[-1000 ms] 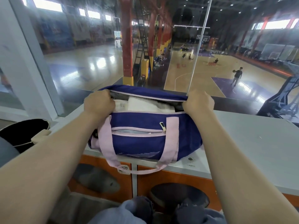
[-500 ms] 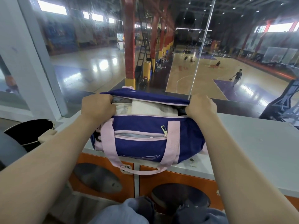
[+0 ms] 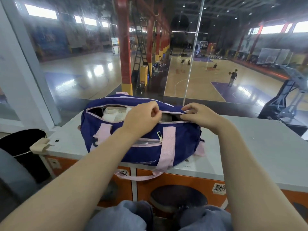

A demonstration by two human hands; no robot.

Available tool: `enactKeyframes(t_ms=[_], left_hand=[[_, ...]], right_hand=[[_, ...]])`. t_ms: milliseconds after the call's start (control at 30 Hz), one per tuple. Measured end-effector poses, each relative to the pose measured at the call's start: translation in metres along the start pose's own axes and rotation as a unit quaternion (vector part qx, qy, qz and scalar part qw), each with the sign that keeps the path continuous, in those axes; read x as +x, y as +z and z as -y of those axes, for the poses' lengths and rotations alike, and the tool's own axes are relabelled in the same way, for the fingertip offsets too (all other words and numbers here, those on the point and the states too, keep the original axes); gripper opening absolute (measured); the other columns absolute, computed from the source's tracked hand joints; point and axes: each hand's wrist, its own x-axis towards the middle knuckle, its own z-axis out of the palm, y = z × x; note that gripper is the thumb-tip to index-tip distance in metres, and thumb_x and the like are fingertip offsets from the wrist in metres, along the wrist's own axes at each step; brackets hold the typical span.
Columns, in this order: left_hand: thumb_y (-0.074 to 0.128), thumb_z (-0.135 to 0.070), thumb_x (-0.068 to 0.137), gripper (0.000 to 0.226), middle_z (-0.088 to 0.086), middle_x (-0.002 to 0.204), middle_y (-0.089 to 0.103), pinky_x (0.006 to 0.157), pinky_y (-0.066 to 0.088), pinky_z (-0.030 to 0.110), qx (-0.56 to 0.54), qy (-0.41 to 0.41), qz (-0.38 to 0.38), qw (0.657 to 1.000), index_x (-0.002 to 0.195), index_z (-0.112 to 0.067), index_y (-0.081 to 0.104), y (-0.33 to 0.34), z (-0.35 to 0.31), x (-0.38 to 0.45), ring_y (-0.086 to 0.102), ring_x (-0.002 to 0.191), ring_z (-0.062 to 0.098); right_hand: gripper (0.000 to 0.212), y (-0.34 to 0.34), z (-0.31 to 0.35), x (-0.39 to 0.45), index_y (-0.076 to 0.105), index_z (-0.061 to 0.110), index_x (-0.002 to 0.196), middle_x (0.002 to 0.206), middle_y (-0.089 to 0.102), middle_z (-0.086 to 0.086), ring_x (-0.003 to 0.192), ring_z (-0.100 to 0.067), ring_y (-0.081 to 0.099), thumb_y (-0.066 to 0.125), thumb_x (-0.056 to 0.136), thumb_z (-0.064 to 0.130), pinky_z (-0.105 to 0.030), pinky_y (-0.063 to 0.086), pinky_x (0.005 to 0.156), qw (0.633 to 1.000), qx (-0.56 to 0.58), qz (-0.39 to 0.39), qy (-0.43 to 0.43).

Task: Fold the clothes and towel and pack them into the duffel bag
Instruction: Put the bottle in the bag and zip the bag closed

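A navy duffel bag (image 3: 146, 152) with pink straps lies on the grey counter (image 3: 260, 147) in front of me. Its top zip is partly open, and a white folded towel (image 3: 113, 114) shows inside at the left end. My left hand (image 3: 143, 117) rests over the middle of the opening, thumb and fingers pinched together at the zip line. Whether it holds the zip pull is hidden. My right hand (image 3: 198, 114) pinches the bag's top fabric at the right end of the opening.
A black bin (image 3: 18, 140) stands at the counter's left end, with a beige cloth (image 3: 39, 146) draped over the corner. Glass panes rise right behind the bag. Orange cabinet fronts (image 3: 166, 179) sit under the counter, and my knees (image 3: 136, 215) are close to them.
My left hand has moved from the bag's left end to the middle of the opening. The opening has narrowed. My right hand now pinches the right end. The view has tilted down a little.
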Motion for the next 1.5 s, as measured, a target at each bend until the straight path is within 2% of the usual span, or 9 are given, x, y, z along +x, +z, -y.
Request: enactKeyframes(t_ms=[100, 233, 400, 633, 800, 967, 1100, 1267, 1500], left_hand=[[0.056, -0.035, 0.091, 0.014, -0.011, 0.072, 0.058, 0.061, 0.043, 0.028, -0.087, 0.008, 0.009, 0.996, 0.081, -0.025, 0.058, 0.027, -0.037, -0.001, 0.054, 0.069, 0.007], [0.059, -0.031, 0.091, 0.011, -0.01, 0.072, 0.059, 0.062, 0.046, 0.03, -0.121, 0.027, 0.036, 0.992, 0.083, -0.023, 0.059, 0.05, -0.076, -0.003, 0.056, 0.07, 0.008], [0.061, -0.03, 0.091, 0.011, -0.01, 0.079, 0.055, 0.065, 0.045, 0.031, -0.128, 0.01, 0.04, 0.991, 0.097, -0.022, 0.056, 0.069, -0.087, -0.007, 0.054, 0.076, 0.012], [0.06, -0.026, 0.093, 0.016, -0.001, 0.097, 0.059, 0.069, 0.045, 0.031, -0.096, -0.007, 0.073, 0.993, 0.108, -0.021, 0.057, 0.09, -0.075, -0.014, 0.057, 0.083, 0.016], [0.06, -0.033, 0.093, 0.015, 0.0, 0.099, 0.057, 0.073, 0.05, 0.036, -0.065, -0.013, 0.074, 0.995, 0.1, -0.02, 0.056, 0.095, -0.077, -0.013, 0.057, 0.083, 0.018], [0.054, -0.029, 0.095, 0.014, 0.002, 0.086, 0.059, 0.065, 0.044, 0.035, -0.018, 0.004, 0.062, 0.998, 0.089, -0.018, 0.048, 0.096, -0.074, -0.012, 0.054, 0.074, 0.02], [0.05, -0.017, 0.093, 0.009, 0.004, 0.072, 0.065, 0.065, 0.049, 0.041, -0.123, -0.052, 0.076, 0.988, 0.086, -0.011, 0.051, 0.089, -0.07, -0.008, 0.059, 0.067, 0.025], [0.049, -0.016, 0.09, 0.009, 0.002, 0.073, 0.071, 0.079, 0.056, 0.043, -0.277, -0.133, 0.098, 0.947, 0.088, -0.013, 0.057, 0.076, -0.067, -0.008, 0.068, 0.071, 0.018], [0.066, -0.026, 0.089, 0.016, 0.001, 0.071, 0.071, 0.076, 0.056, 0.038, -0.246, -0.127, 0.094, 0.956, 0.079, -0.018, 0.058, 0.068, -0.065, -0.007, 0.068, 0.07, 0.016]], right_hand=[[0.021, -0.004, -0.01, -0.01, 0.067, 0.018, 0.108, 0.101, 0.068, 0.007, 0.094, -0.01, 0.061, 0.052, 0.093, 0.014, -0.022, 0.046, 0.079, 0.991, 0.101, -0.082, -0.001], [0.03, -0.01, -0.026, -0.018, 0.065, 0.01, 0.105, 0.105, 0.065, -0.002, 0.093, -0.016, 0.058, 0.045, 0.087, -0.002, -0.027, 0.047, 0.075, 0.99, 0.058, -0.122, 0.036], [0.028, -0.014, -0.035, -0.026, 0.064, 0.009, 0.111, 0.101, 0.066, -0.006, 0.086, -0.016, 0.061, 0.06, 0.085, 0.001, -0.029, 0.053, 0.076, 0.997, 0.064, -0.037, 0.038], [0.014, -0.008, -0.044, -0.026, 0.071, 0.009, 0.077, 0.072, 0.069, -0.01, 0.069, -0.021, 0.063, 0.063, 0.08, -0.002, -0.041, 0.058, 0.076, 0.993, 0.04, -0.107, -0.008], [0.015, 0.003, -0.043, -0.025, 0.068, 0.005, 0.093, 0.078, 0.066, -0.011, 0.062, -0.015, 0.062, 0.057, 0.085, -0.002, -0.025, 0.055, 0.061, 0.992, 0.095, -0.081, 0.02], [0.027, 0.006, -0.053, -0.02, 0.066, 0.014, 0.097, 0.084, 0.063, 0.001, 0.077, -0.016, 0.059, 0.05, 0.085, -0.004, -0.036, 0.053, 0.078, 0.993, 0.051, -0.104, 0.009], [0.032, 0.01, -0.054, -0.021, 0.067, 0.019, 0.107, 0.103, 0.064, 0.006, 0.084, -0.009, 0.055, 0.059, 0.083, 0.0, -0.028, 0.046, 0.082, 0.994, 0.001, -0.095, -0.05], [0.021, 0.015, -0.05, -0.024, 0.072, 0.015, 0.107, 0.098, 0.062, 0.001, 0.087, -0.016, 0.055, 0.069, 0.086, 0.016, -0.035, 0.048, 0.083, 0.99, -0.08, -0.073, -0.09], [0.005, 0.018, -0.049, -0.015, 0.066, 0.022, 0.088, 0.094, 0.057, 0.005, 0.086, -0.015, 0.052, 0.066, 0.088, 0.018, -0.024, 0.037, 0.07, 0.982, -0.118, -0.128, -0.076]])
